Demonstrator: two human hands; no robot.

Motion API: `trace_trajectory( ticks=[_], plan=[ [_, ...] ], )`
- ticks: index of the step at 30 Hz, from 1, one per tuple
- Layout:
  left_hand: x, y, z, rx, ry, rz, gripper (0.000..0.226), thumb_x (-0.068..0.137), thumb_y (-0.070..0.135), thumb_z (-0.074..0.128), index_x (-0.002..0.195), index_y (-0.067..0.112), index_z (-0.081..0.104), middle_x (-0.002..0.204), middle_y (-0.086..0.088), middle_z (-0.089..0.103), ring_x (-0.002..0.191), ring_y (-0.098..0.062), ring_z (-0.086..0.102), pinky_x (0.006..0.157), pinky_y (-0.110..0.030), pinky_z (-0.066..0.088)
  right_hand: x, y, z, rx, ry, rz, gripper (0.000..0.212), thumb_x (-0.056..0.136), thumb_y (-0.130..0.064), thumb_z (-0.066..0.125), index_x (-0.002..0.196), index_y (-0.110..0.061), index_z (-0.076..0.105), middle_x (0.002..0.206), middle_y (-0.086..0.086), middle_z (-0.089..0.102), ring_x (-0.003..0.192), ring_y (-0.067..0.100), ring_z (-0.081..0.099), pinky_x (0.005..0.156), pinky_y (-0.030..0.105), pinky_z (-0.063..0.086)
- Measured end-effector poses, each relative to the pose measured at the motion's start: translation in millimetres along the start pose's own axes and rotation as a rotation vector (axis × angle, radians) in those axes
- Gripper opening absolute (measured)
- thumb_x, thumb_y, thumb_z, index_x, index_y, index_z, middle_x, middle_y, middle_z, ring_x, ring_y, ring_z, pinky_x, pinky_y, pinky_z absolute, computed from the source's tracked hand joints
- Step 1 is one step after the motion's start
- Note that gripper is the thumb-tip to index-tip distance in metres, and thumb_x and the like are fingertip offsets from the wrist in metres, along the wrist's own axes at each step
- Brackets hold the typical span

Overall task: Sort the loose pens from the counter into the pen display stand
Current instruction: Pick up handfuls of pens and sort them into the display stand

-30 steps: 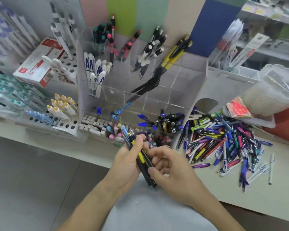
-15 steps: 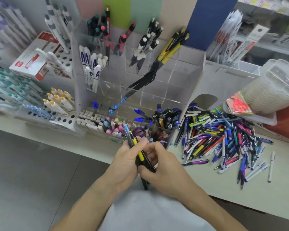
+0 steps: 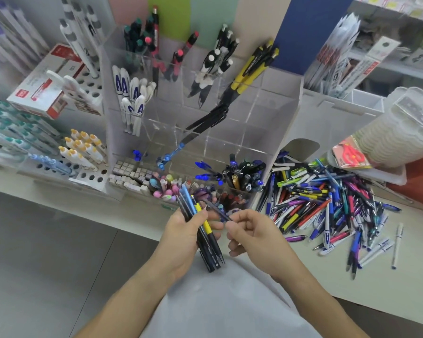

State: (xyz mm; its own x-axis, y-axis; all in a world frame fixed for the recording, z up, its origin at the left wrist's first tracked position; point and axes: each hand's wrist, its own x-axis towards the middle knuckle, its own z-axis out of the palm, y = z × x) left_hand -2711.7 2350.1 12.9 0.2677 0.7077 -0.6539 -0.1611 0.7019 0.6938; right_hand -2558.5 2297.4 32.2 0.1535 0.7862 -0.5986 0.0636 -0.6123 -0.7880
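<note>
Shop counter: clear acrylic pen display stand partly stocked, left hand in front of it gripping a bundle of pens, right hand pinching one dark pen out, big loose-pen pile right of the stand still unsorted, so well under halfway.

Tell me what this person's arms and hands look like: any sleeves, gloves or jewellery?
Both forearms are bare all the way into the picture, so no sleeves show. The left hand and the right hand wear no gloves, and no rings, watch or bracelet can be seen on the fingers or wrists. The only clothing in view is a plain pale grey garment between the arms.
</note>
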Motion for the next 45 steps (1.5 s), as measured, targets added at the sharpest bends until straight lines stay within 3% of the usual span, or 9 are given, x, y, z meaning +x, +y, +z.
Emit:
trace_trajectory(
  ticks=[5,9,15,19,23,31,35,41,45],
  plan=[
    [5.1,6.7,1.5,-0.112,-0.026,-0.056,0.013,0.099,0.007,0.054,0.11,0.002,0.054,0.078,-0.009,0.061,0.064,-0.02,0.06,0.067,-0.039,0.054,-4.4,-3.1,5.2,0.026,-0.016,-0.083,0.018,0.096,-0.015,0.067,0.104,-0.006,0.054,0.047,-0.014,0.048,0.042,0.001,0.037,0.048,0.013,0.032],
    [1.1,13.9,4.7,-0.235,-0.247,-0.152,0.027,0.096,0.034,0.05,0.104,0.008,0.052,0.08,-0.014,0.049,0.077,-0.03,0.054,0.079,-0.046,0.045,-6.2,-6.0,15.8,-0.205,-0.023,-0.196,0.036,0.075,-0.036,0.088,0.089,-0.022,0.059,0.058,-0.004,0.051,0.053,0.002,0.041,0.049,0.026,0.038],
    [4.5,14.2,3.1,-0.384,-0.298,-0.08,0.037,0.098,0.043,0.047,0.119,0.011,0.048,0.096,-0.015,0.043,0.083,-0.028,0.052,0.087,-0.049,0.042,3.3,-8.6,10.0,-0.422,0.096,-0.272,0.027,0.073,-0.04,0.088,0.08,-0.028,0.065,0.083,-0.01,0.07,0.084,0.0,0.066,0.069,0.017,0.05],
    [1.1,15.5,5.8,-0.423,-0.331,-0.085,0.049,0.105,0.038,0.033,0.127,0.001,0.055,0.122,-0.024,0.059,0.112,-0.035,0.061,0.11,-0.054,0.042,6.0,-10.7,10.2,-0.547,0.124,-0.323,0.019,0.079,-0.035,0.081,0.078,-0.024,0.066,0.078,-0.011,0.071,0.068,-0.003,0.061,0.06,0.012,0.042],
    [-2.7,14.3,5.7,-0.305,-0.316,-0.046,0.045,0.109,0.024,0.026,0.13,0.0,0.058,0.126,-0.028,0.064,0.118,-0.036,0.063,0.098,-0.046,0.055,7.5,-11.7,8.9,-0.381,0.082,-0.286,0.023,0.081,-0.031,0.083,0.095,-0.024,0.067,0.068,-0.011,0.064,0.053,0.001,0.05,0.054,0.012,0.038],
    [-1.3,7.7,8.7,-0.13,-0.218,0.032,0.034,0.097,0.015,0.051,0.129,0.006,0.059,0.12,-0.022,0.069,0.112,-0.033,0.067,0.094,-0.042,0.057,9.7,-2.7,4.9,0.052,-0.07,-0.174,0.025,0.085,-0.017,0.08,0.094,-0.002,0.063,0.056,-0.013,0.051,0.048,0.003,0.042,0.048,0.015,0.04],
    [1.3,3.3,8.4,-0.045,-0.146,0.016,0.03,0.099,0.015,0.052,0.125,0.003,0.061,0.113,-0.023,0.071,0.105,-0.035,0.07,0.088,-0.044,0.058,10.3,0.6,4.0,0.019,-0.06,-0.192,0.031,0.083,-0.023,0.082,0.098,-0.001,0.066,0.058,-0.012,0.049,0.051,0.007,0.04,0.051,0.021,0.04],
    [0.8,4.3,10.5,-0.058,-0.125,-0.047,0.027,0.102,0.008,0.048,0.122,-0.003,0.062,0.111,-0.027,0.071,0.098,-0.035,0.069,0.09,-0.048,0.055,8.3,0.3,4.4,-0.121,-0.032,-0.203,0.01,0.086,-0.01,0.078,0.091,-0.014,0.071,0.061,-0.01,0.056,0.053,0.006,0.044,0.055,0.019,0.043],
    [0.2,7.0,8.0,-0.149,-0.14,-0.092,0.033,0.099,0.005,0.045,0.125,-0.009,0.058,0.118,-0.032,0.066,0.111,-0.044,0.065,0.101,-0.056,0.05,8.2,0.5,4.1,-0.1,-0.004,-0.194,0.01,0.084,-0.014,0.081,0.09,-0.019,0.074,0.061,-0.005,0.055,0.055,0.01,0.044,0.057,0.024,0.043]
  ],
)
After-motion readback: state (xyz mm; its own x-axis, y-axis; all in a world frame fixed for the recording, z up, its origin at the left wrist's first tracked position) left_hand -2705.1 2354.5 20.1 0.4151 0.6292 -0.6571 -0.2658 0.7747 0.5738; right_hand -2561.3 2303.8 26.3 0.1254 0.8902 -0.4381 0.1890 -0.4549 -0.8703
